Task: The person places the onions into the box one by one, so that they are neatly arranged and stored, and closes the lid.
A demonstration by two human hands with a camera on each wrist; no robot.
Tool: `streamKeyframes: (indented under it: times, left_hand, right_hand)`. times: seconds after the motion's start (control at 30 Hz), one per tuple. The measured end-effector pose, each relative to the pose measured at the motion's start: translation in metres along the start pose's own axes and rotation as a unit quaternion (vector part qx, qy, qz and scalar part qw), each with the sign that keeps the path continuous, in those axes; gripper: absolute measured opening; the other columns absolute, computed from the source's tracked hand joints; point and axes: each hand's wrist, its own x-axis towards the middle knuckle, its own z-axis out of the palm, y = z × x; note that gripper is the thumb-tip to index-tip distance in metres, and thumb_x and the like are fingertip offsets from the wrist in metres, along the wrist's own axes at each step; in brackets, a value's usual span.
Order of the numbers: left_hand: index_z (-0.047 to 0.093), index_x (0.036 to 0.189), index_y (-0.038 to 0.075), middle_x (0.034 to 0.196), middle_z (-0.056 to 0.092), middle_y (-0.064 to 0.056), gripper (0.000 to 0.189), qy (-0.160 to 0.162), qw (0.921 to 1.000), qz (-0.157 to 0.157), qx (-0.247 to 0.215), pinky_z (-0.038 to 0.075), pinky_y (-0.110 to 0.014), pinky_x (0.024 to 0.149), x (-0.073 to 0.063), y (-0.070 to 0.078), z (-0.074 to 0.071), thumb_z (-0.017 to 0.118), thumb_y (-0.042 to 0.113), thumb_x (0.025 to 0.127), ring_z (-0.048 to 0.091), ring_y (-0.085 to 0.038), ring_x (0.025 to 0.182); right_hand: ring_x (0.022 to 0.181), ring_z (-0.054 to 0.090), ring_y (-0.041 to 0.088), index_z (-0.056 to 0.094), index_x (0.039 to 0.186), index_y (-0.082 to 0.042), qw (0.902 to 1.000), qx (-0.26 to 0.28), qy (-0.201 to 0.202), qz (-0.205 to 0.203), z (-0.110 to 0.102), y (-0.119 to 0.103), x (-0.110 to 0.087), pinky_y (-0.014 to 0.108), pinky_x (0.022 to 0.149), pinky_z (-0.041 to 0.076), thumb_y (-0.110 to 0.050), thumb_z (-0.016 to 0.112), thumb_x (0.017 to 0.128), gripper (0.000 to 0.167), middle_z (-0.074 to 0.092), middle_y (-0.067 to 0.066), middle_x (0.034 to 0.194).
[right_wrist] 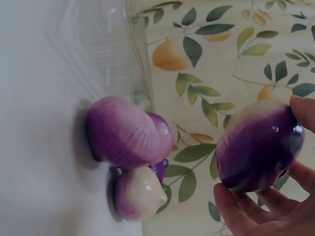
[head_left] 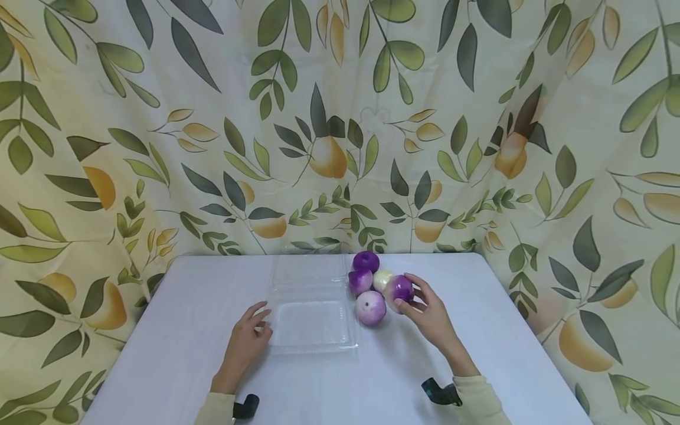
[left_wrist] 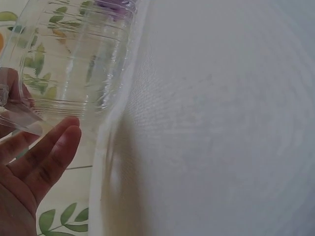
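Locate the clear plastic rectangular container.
In the head view, the container lies open, left of the round pale purple onion, beside the left hand.

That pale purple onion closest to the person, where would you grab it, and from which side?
I'd probably grip the pale purple onion around its widest part, coming from the near right side. It's round, the clear container lies close on its left, and a darker purple onion sits behind it, while the near side looks unobstructed.

Glossy onion [right_wrist: 261, 147], clear plastic container [head_left: 313, 324]
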Motion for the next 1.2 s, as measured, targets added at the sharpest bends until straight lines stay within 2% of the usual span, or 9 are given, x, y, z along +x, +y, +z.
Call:
streamKeyframes:
  times: [0.27, 0.53, 0.7, 0.93, 1.2]
  left_hand:
    - [0.070, 0.110, -0.005, 0.129, 0.063, -0.016, 0.031, 0.004, 0.9999, 0.014, -0.007, 0.056, -0.020, 0.060, 0.002, 0.000, -0.001, 0.066, -0.005, 0.079, 0.071, -0.020, 0.077]
    - [0.070, 0.111, -0.005, 0.129, 0.063, -0.017, 0.031, -0.004, 1.0000, 0.006, -0.004, 0.056, -0.021, 0.060, 0.003, 0.000, 0.000, 0.066, -0.004, 0.080, 0.071, -0.021, 0.078]
    - [0.070, 0.111, -0.005, 0.129, 0.063, -0.016, 0.031, -0.003, 1.0000, 0.003, -0.007, 0.055, -0.021, 0.060, 0.000, 0.001, 0.000, 0.065, -0.004, 0.081, 0.071, -0.020, 0.078]
    - [0.069, 0.114, -0.004, 0.132, 0.061, -0.014, 0.032, -0.017, 0.9995, -0.024, 0.006, 0.057, -0.022, 0.063, -0.001, 0.003, -0.002, 0.065, -0.001, 0.083, 0.072, -0.020, 0.082]
    - [0.069, 0.115, -0.004, 0.132, 0.061, -0.014, 0.032, -0.020, 0.9994, -0.029, 0.000, 0.056, -0.021, 0.063, -0.001, 0.006, -0.003, 0.065, -0.001, 0.083, 0.072, -0.020, 0.082]
  right_hand:
    - [0.131, 0.050, 0.043, 0.040, 0.148, -0.017, 0.9999, 0.010, -0.006, -0.008, 0.008, -0.007, 0.002, 0.047, 0.098, 0.053, -0.031, 0.072, 0.089, 0.069, 0.041, 0.018, 0.150]
    - [0.133, 0.050, 0.040, 0.041, 0.147, -0.016, 0.9993, 0.022, -0.014, -0.026, 0.019, -0.011, 0.005, 0.046, 0.102, 0.051, -0.029, 0.072, 0.089, 0.067, 0.043, 0.018, 0.149]
    - [0.133, 0.049, 0.038, 0.042, 0.146, -0.016, 0.9989, 0.031, -0.029, -0.019, 0.028, -0.009, 0.004, 0.042, 0.103, 0.050, -0.028, 0.072, 0.089, 0.065, 0.043, 0.017, 0.150]
    - [0.131, 0.051, 0.038, 0.044, 0.146, -0.013, 0.9967, 0.061, -0.048, -0.025, 0.040, -0.009, 0.004, 0.040, 0.102, 0.051, -0.022, 0.072, 0.089, 0.063, 0.046, 0.018, 0.147]
    - [0.135, 0.048, 0.038, 0.045, 0.144, -0.018, 0.9958, 0.069, -0.059, 0.000, 0.053, -0.010, 0.004, 0.046, 0.107, 0.047, -0.024, 0.073, 0.088, 0.063, 0.045, 0.017, 0.149]
